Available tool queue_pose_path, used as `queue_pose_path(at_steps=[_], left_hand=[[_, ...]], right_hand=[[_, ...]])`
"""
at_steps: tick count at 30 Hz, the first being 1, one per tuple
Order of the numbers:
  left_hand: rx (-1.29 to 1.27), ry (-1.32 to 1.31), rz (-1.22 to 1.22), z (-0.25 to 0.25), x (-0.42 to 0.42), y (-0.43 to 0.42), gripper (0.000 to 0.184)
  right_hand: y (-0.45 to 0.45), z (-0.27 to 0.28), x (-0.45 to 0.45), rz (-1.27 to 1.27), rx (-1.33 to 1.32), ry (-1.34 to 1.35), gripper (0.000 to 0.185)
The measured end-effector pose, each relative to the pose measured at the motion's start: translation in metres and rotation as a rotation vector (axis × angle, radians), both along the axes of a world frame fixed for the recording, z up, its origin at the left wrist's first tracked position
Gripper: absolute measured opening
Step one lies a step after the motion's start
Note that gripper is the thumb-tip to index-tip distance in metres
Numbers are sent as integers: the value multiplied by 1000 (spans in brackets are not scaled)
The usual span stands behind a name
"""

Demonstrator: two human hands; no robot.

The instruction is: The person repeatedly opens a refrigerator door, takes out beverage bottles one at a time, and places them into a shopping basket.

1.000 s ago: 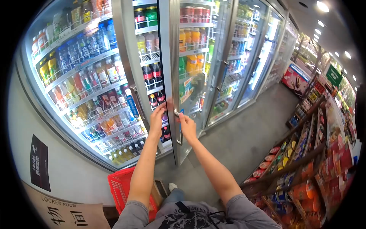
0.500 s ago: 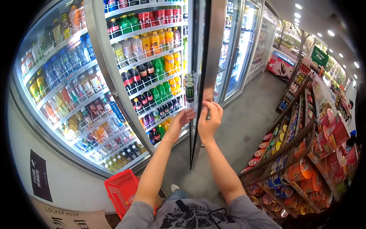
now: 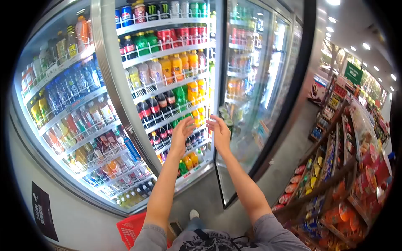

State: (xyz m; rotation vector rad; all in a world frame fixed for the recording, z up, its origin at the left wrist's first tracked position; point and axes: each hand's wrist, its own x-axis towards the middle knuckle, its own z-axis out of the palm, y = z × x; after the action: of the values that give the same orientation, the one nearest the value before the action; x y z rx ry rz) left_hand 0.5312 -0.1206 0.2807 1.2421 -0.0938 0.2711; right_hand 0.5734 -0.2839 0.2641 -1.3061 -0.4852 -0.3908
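Both of my hands are raised in front of an open drinks fridge (image 3: 167,55), palms facing each other with a gap between them. My left hand (image 3: 183,133) is open and empty, before the lower shelves of cola bottles (image 3: 155,105) and green bottles (image 3: 180,95). Fingers apart and holding nothing, my right hand (image 3: 220,133) is open near the inner side of the glass door (image 3: 247,142). Pictured cans (image 3: 226,117) show on the door just beyond it. Orange drink bottles (image 3: 176,65) and red cans (image 3: 182,37) fill the shelves above.
A red shopping basket (image 3: 130,230) is at my lower left. A second fridge section (image 3: 75,100), full of bottles, is on the left. Racks of packaged food (image 3: 331,167) line the right side. The swung-out door's dark frame (image 3: 289,111) stands between me and the aisle.
The fridge door has swung wider to the right, exposing more shelves. My right hand, near the door edge before, has come away from it and its fingers have spread. My left hand moved slightly left.
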Motion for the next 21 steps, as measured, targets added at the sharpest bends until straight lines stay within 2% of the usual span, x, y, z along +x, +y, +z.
queue_pose_path(at_steps=[10, 14, 21], left_hand=[[83, -71, 177, 50, 112, 152, 45], [72, -52, 187, 40, 156, 189, 38], [119, -78, 266, 58, 212, 227, 36]], right_hand=[[139, 50, 146, 124, -22, -20, 31], [175, 52, 183, 193, -101, 51, 33], [235, 64, 245, 310, -168, 127, 35]])
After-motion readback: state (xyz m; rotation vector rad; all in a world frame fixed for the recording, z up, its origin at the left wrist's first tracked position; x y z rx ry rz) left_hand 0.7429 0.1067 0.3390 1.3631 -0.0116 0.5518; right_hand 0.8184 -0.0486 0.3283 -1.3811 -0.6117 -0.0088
